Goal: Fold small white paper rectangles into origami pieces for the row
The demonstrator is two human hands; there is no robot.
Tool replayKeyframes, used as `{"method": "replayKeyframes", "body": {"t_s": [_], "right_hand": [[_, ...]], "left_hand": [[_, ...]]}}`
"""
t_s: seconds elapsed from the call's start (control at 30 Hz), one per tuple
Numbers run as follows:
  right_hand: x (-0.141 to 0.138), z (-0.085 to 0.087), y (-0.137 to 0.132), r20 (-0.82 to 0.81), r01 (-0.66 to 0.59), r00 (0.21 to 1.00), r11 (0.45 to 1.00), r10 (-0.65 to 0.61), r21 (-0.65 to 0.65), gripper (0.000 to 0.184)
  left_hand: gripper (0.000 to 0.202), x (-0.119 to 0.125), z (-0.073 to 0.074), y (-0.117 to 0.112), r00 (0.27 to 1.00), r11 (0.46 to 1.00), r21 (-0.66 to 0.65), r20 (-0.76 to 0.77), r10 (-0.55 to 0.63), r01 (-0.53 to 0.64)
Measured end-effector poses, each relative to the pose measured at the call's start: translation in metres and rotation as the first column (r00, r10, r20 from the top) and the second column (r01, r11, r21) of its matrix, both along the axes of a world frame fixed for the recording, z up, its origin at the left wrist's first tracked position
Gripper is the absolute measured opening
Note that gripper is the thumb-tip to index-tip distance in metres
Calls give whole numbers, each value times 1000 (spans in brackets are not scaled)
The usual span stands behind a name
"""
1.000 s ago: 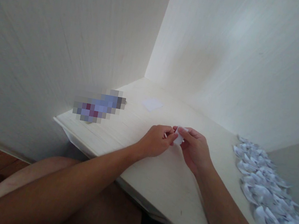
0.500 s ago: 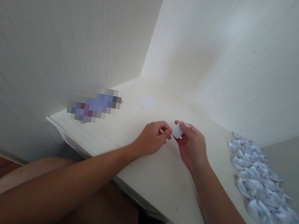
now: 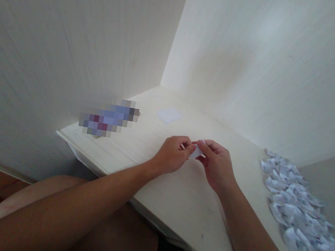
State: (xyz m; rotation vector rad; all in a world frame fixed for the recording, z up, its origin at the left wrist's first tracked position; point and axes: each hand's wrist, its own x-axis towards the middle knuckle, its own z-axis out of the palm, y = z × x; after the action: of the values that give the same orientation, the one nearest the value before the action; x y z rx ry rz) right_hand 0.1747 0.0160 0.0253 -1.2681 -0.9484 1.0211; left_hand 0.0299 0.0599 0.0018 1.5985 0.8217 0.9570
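Just above a pale wooden table (image 3: 174, 196), my left hand (image 3: 171, 155) and my right hand (image 3: 217, 165) meet, and both pinch a small piece of white paper (image 3: 196, 151) between fingertips. The fingers of both hands are curled closed round it. The paper looks partly folded; most of it is hidden by my fingers.
A flat white paper square (image 3: 169, 115) lies farther back on the table. A blurred-out oblong object (image 3: 109, 117) rests at the left edge. A long heap of several folded white paper pieces (image 3: 297, 217) runs along the right side by the wall. My bare legs show below the table.
My left hand has come back onto the paper after drawing slightly off it half a second ago. The paper now sits lower between both sets of fingertips.
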Motion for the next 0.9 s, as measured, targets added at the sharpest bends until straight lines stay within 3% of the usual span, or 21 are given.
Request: {"method": "replayKeyframes", "body": {"t_s": [0.23, 0.47, 0.7, 0.9], "right_hand": [[3, 5, -1, 119, 0, 993, 1000, -2, 17, 23], [8, 3, 1, 199, -41, 979, 999, 37, 18, 25], [11, 1, 3, 289, 58, 954, 996, -74, 65, 32], [12, 0, 5, 235, -10, 972, 999, -1, 49, 34]], "left_hand": [[31, -1, -1, -2, 1000, 995, 99, 16, -20, 18], [23, -4, 3, 3, 1000, 990, 142, -3, 22, -22], [25, -6, 4, 5, 1000, 993, 118, 5, 19, -19], [25, -7, 2, 8, 999, 996, 73, 19, 45, -46]]}}
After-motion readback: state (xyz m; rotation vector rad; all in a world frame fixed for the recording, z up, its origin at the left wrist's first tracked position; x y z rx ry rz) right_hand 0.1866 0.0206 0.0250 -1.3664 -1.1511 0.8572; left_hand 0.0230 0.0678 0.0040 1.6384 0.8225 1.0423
